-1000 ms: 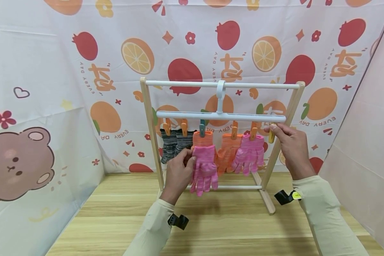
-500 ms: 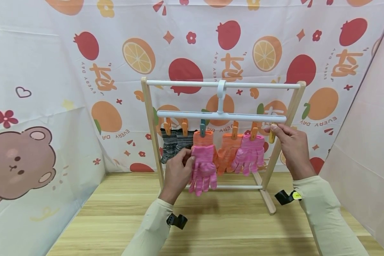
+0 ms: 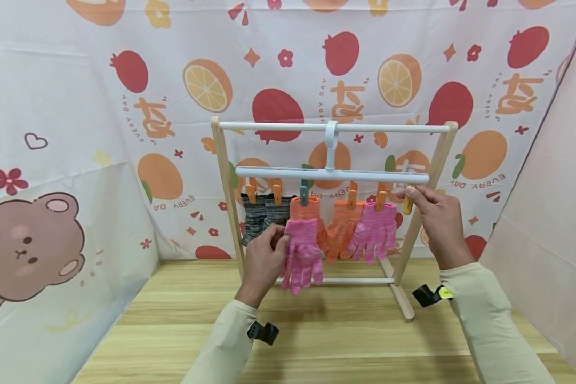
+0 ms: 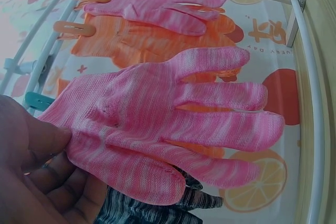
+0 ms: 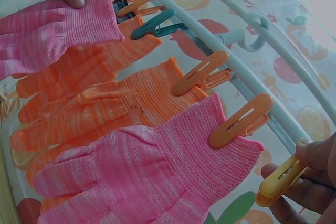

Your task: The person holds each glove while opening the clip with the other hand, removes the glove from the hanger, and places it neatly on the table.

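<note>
My left hand [image 3: 265, 260] pinches a pink glove [image 3: 302, 250] by the side of its cuff, fingers hanging down, in front of a clipped orange glove [image 3: 305, 208]. In the left wrist view the thumb lies on the cuff of this pink glove [image 4: 142, 114]. At the right end of the white hanger [image 3: 365, 175], my right hand [image 3: 439, 221] pinches a yellow clothespin [image 3: 407, 204] between thumb and fingers. The right wrist view shows the yellow clothespin [image 5: 281, 180] just below the hanger bar, beside a pink glove [image 5: 173, 166] held by an orange clothespin [image 5: 241, 120].
Two dark grey striped gloves [image 3: 253, 218] hang at the left under orange clothespins. A teal clothespin [image 3: 304, 193] holds the middle orange glove; another orange glove [image 3: 343, 232] hangs to its right. The wooden rack [image 3: 226, 197] stands on the wood-grain table [image 3: 345, 341] before a fruit-print cloth.
My left hand has shifted slightly left with the pink glove. The right hand and the yellow clothespin stay in place.
</note>
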`<state>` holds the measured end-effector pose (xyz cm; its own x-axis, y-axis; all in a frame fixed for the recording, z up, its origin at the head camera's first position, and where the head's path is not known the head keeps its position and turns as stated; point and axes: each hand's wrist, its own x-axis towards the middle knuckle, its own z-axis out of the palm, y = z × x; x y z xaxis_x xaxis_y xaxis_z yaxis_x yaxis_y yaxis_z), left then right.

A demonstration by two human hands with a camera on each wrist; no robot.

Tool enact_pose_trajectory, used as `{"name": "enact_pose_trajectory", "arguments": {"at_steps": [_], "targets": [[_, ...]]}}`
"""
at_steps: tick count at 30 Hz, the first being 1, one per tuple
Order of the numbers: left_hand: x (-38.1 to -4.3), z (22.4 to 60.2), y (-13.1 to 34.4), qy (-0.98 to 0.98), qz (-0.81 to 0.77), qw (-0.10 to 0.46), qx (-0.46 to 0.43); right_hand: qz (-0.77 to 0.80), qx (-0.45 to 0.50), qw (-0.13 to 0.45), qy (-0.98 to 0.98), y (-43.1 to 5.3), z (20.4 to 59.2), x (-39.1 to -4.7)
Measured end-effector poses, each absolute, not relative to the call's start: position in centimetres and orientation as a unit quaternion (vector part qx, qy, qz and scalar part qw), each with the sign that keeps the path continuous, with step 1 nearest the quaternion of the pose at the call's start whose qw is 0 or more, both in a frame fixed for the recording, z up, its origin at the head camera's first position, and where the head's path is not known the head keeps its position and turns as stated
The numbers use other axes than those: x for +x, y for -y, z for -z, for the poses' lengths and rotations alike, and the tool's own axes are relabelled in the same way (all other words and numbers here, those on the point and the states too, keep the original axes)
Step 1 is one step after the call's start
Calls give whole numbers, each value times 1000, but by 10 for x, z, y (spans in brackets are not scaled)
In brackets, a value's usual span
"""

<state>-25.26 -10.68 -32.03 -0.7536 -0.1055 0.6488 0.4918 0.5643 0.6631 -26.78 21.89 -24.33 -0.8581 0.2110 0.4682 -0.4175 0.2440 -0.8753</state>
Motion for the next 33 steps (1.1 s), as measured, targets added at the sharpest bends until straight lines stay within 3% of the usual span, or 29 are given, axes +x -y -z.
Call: {"name": "enact_pose_trajectory", "arguments": {"at_steps": [16, 33], "targets": [[-252, 324, 114, 816, 453, 337, -125, -609, 56, 230, 757, -220, 243, -265], [-249, 323, 116, 828, 453, 316, -99, -605, 67, 261, 750, -218, 244, -268]]}}
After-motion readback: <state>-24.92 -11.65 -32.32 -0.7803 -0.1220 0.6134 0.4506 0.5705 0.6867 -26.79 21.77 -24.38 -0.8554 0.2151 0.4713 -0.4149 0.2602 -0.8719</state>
